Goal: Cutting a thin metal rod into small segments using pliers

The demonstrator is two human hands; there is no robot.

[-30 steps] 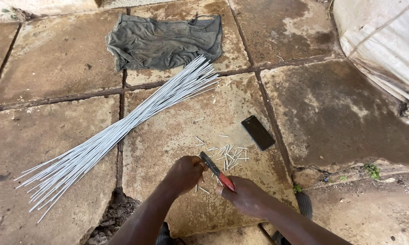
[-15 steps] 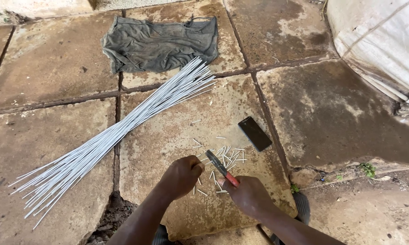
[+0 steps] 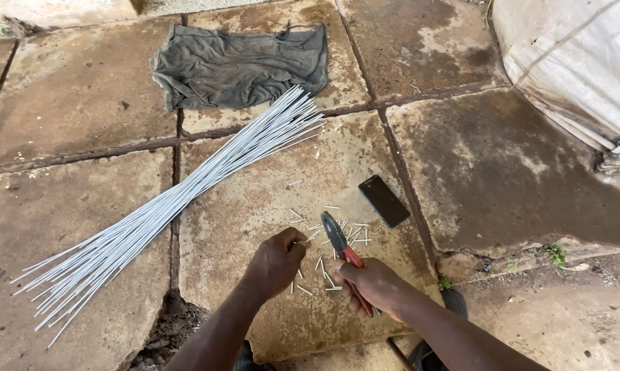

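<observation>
My right hand (image 3: pixel 373 285) grips the red handles of a pair of pliers (image 3: pixel 340 246), whose dark jaws point up and left over the stone slab. My left hand (image 3: pixel 275 262) is closed beside the jaws and pinches a short white wire piece at its fingertips. Several short cut wire pieces (image 3: pixel 337 230) lie scattered on the slab around both hands. A long bundle of thin white wire rods (image 3: pixel 179 206) stretches diagonally from the lower left to the upper middle.
A dark phone (image 3: pixel 384 200) lies flat just right of the cut pieces. A crumpled grey-green cloth (image 3: pixel 241 65) lies at the top. White sacking (image 3: pixel 571 62) fills the upper right corner. Cracks and gaps run between the stone slabs (image 3: pixel 502 165).
The view has shifted slightly. My two hands have stayed close together over the cut pieces, with the pliers' jaws now tipped a little more upright beside my left fingertips.
</observation>
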